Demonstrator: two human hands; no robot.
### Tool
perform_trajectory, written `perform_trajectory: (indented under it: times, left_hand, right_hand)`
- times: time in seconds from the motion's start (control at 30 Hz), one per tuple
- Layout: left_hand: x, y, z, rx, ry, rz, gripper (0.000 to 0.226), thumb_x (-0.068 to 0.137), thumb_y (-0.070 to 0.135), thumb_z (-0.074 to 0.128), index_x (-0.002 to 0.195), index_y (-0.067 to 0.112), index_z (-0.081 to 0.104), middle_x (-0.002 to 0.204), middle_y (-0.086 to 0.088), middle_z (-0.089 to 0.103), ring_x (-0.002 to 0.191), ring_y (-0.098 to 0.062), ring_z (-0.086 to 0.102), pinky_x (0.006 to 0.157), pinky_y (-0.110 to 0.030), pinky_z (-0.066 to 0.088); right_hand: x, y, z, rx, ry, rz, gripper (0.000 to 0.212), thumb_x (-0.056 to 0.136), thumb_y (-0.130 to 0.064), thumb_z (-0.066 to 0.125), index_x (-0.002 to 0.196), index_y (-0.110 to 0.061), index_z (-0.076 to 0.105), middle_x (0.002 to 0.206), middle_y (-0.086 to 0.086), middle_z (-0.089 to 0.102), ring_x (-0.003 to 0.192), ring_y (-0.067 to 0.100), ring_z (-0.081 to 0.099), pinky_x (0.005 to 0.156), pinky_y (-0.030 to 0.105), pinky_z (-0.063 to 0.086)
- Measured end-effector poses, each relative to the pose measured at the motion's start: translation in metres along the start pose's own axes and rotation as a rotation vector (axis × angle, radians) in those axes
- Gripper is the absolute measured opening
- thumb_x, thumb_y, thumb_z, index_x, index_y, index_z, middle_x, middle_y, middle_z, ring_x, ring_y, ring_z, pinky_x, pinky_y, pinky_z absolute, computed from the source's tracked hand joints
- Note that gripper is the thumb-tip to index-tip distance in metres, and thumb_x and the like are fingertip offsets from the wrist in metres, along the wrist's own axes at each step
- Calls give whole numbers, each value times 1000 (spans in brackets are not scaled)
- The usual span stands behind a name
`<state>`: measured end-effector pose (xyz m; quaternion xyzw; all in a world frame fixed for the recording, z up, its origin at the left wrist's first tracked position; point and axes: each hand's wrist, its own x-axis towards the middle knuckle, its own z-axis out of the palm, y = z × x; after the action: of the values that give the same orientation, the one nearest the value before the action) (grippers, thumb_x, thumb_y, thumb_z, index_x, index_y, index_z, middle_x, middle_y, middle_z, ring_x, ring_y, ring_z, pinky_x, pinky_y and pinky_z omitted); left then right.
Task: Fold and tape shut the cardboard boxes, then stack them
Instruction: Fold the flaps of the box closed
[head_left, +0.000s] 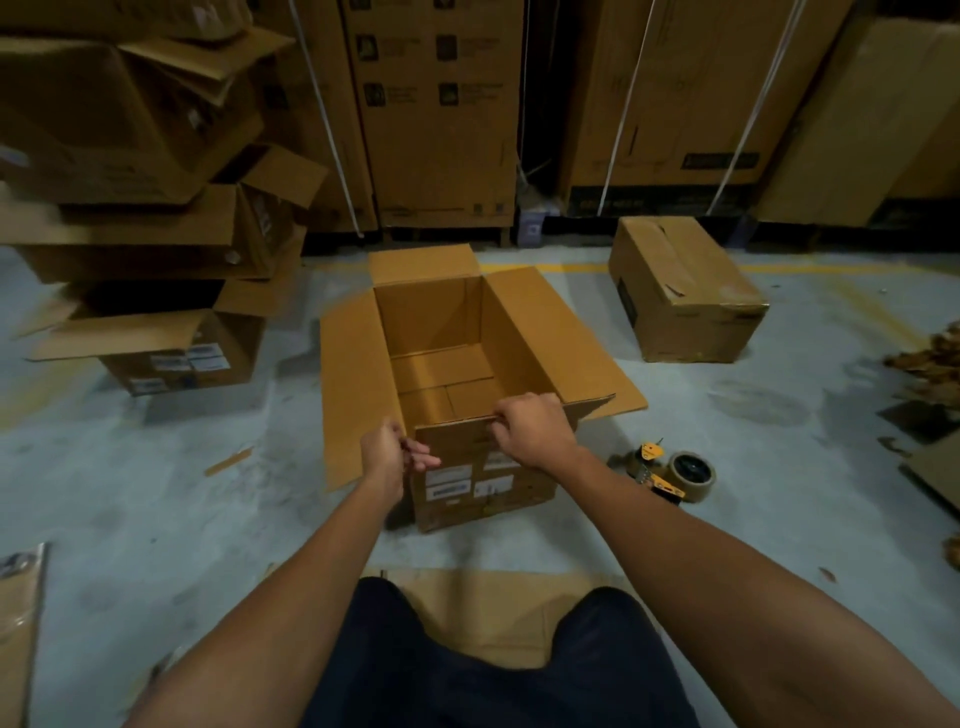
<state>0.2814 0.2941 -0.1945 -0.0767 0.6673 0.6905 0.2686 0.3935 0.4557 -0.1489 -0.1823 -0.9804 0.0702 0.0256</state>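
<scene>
Arms extended, right hand (535, 431) gripping box (431, 322) flap, left hand (392, 452) pinching corner

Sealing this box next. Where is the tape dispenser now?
In the head view, the tape dispenser lies on the floor to the right of the open box, close to its near corner.

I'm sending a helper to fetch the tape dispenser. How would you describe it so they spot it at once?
Find the open cardboard box in the middle of the grey floor. Just right of its near corner, on the floor, lies the tape dispenser. It is the only yellow-and-black tool, loaded with a brown tape roll.
</scene>
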Motion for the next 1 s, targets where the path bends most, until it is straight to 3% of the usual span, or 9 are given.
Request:
perform_trajectory:
  times: [0.07, 0.13, 0.23, 0.3, 0.47, 0.53, 0.63, 0.77, 1.0]
  left_hand:
    - [5, -4, 5, 93, 26, 151, 41, 106, 27, 34, 87, 0, 58, 65, -18, 66, 55, -30, 67, 47, -29, 46]
    - [10, -9, 7, 290, 71, 319, 42, 104, 25, 43, 75, 3, 63, 59, -13, 66, 55, -29, 67, 52, -32, 49]
    - [30, -11, 7, 641, 178, 523, 43, 96, 21, 52, 54, 16, 51, 48, -3, 48, 48, -27, 52, 48, -31, 37]
    - [49, -8, 10, 862, 226, 591, 39, 93, 22, 56, 56, 17, 46, 55, -1, 44, 54, -23, 48, 51, -32, 32]
    - [98, -3, 25, 1187, 117, 746, 9, 93, 23, 58, 88, 14, 58, 103, -5, 51, 99, -22, 48, 80, -38, 50]
    - [116, -7, 28, 1321, -66, 779, 17, 96, 27, 55, 105, 14, 61, 121, -8, 52, 118, -26, 46, 96, -40, 45]
    - [132, -23, 27, 1546, -294, 616, 41, 103, 36, 40, 137, 15, 49, 155, -12, 35, 148, -33, 23, 120, -44, 21]
    - [135, -35, 21, 1655, -337, 582, 46, 106, 39, 25, 144, 18, 41, 160, -11, 30, 150, -28, 21, 121, -42, 15]
    - [124, -16, 21, 1578, -367, 547, 47, 106, 40, 31, 145, 16, 41, 161, -11, 27, 149, -29, 21, 121, -40, 19]
  right_hand:
    - [10, -3, 6, 8, 138, 66, 25, 98, -38, 53, 113, -22, 65, 119, 4, 65, 121, 25, 53, 112, 48, 28]
    - [22, -8, 12, 20, 184, 116, 38, 96, -35, 57, 132, -23, 56, 146, 10, 49, 142, 28, 34, 122, 52, 13]
    - [44, -13, 21, -25, 139, 122, 81, 93, -23, 60, 159, -26, 14, 166, 22, -1, 153, 37, -6, 123, 56, 2]
    - [62, -14, 30, -49, 100, 132, 86, 96, -20, 53, 160, -23, -3, 163, 25, -15, 151, 40, -15, 123, 58, 4]
    - [103, 3, 77, 47, -264, 141, 76, 99, -24, 47, 161, -22, 2, 166, 20, -9, 153, 38, -6, 121, 55, 15]
    - [110, 9, 98, 68, -359, 139, 65, 104, -31, 38, 161, -24, 8, 167, 17, -5, 154, 34, -5, 121, 54, 12]
    - [107, 8, 119, 73, -412, 144, 55, 107, -36, 24, 160, -23, 14, 167, 15, 1, 154, 32, -3, 122, 54, 3]
    - [107, 6, 124, 61, -444, 128, 55, 107, -39, 22, 160, -23, 15, 167, 14, 4, 155, 30, -2, 121, 54, 0]
    - [105, 4, 103, 95, -456, 132, 60, 105, -40, 36, 159, -19, 20, 167, 13, 7, 154, 29, 3, 122, 52, 9]
